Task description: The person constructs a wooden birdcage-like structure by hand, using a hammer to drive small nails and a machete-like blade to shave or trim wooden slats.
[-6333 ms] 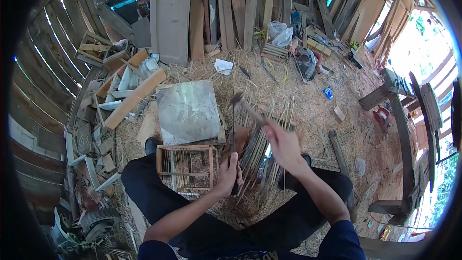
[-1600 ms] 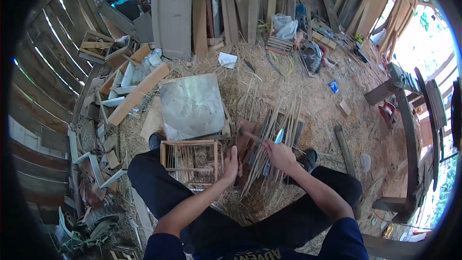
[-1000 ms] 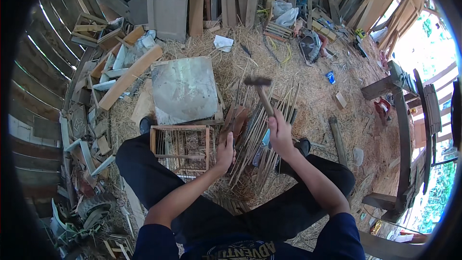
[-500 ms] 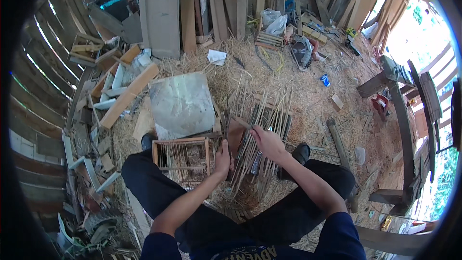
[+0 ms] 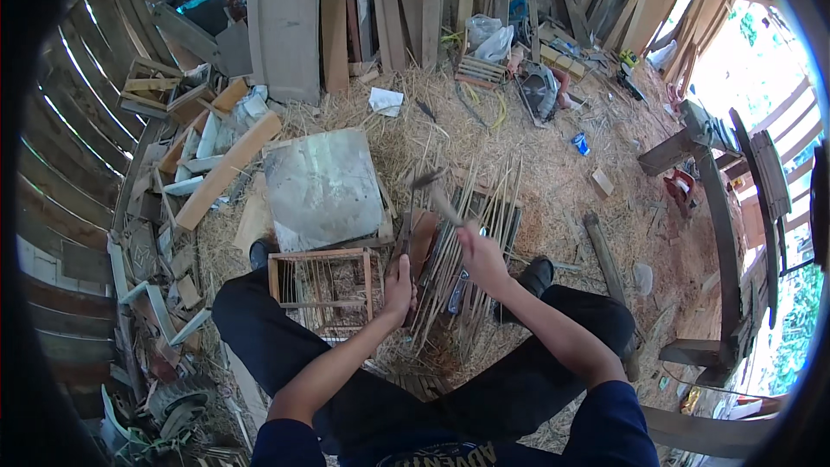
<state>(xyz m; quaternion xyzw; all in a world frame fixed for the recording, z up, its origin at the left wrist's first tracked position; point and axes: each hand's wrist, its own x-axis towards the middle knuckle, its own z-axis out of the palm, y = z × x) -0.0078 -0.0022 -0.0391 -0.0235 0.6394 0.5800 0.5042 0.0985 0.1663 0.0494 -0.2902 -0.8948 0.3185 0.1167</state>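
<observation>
My right hand [image 5: 484, 261] is closed around the pale wooden handle of a hammer [image 5: 444, 202], its dark head raised above the brown wood block [image 5: 424, 238]. My left hand [image 5: 399, 290] is closed at the near left of that block, around a narrow brown piece [image 5: 405, 240] with a thin dark tip pointing away from me; its exact kind is unclear. Just left of this hand stands a small wooden frame [image 5: 367, 281] with thin slats, like a cage. Many thin bamboo sticks [image 5: 484, 225] lie in a bundle under my right hand.
A square grey slab [image 5: 324, 186] lies ahead on the left, beside stacked scrap timber [image 5: 229, 173]. Boards lean on the far wall. A circular saw [image 5: 542, 91] rests far right of centre. A wooden pole [image 5: 605, 251] and a bench frame [image 5: 722, 233] are at the right.
The hammer has lifted, its head swinging up and clear of the brown block. My right hand has shifted slightly toward me, while my left hand keeps its place.
</observation>
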